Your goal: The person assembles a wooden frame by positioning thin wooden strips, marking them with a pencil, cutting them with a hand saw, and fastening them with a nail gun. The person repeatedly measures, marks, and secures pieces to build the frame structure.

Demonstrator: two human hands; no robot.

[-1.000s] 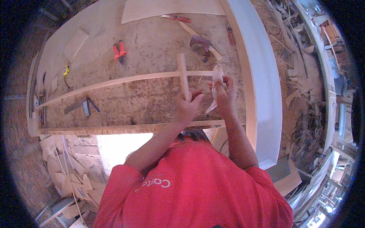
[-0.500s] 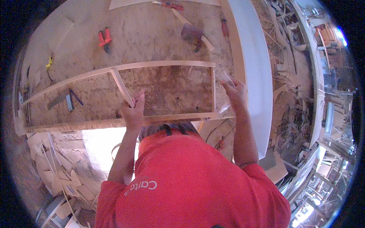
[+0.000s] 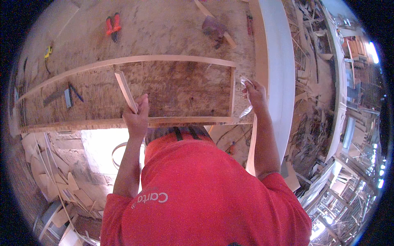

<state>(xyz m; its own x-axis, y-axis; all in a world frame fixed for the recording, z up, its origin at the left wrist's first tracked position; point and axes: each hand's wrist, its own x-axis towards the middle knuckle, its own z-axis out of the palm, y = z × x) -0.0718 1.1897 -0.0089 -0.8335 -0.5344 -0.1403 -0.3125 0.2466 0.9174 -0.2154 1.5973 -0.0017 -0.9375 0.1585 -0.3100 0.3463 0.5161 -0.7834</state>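
Observation:
My left hand (image 3: 136,117) is closed round the lower end of a short wooden strip (image 3: 125,91), held slanting over a long frame of thin wooden strips (image 3: 180,58). The frame lies on the worktable, its near rail along the table's front edge. Beyond the frame's right end piece, my right hand (image 3: 255,95) pinches a crumpled piece of clear plastic (image 3: 246,111), perhaps a small bag. What it contains, if anything, cannot be made out.
Red-handled pliers (image 3: 113,27), a hammer-like tool (image 3: 214,27) and a yellow tape measure (image 3: 48,52) lie beyond the frame. Inside its left part rests a try square (image 3: 67,97). A long white panel (image 3: 280,78) borders the right side; wood scraps (image 3: 61,176) litter the floor.
The strip in my left hand has moved slightly left, and its far end now stands apart from the frame's far rail. My right hand keeps the plastic. The view has shifted a little.

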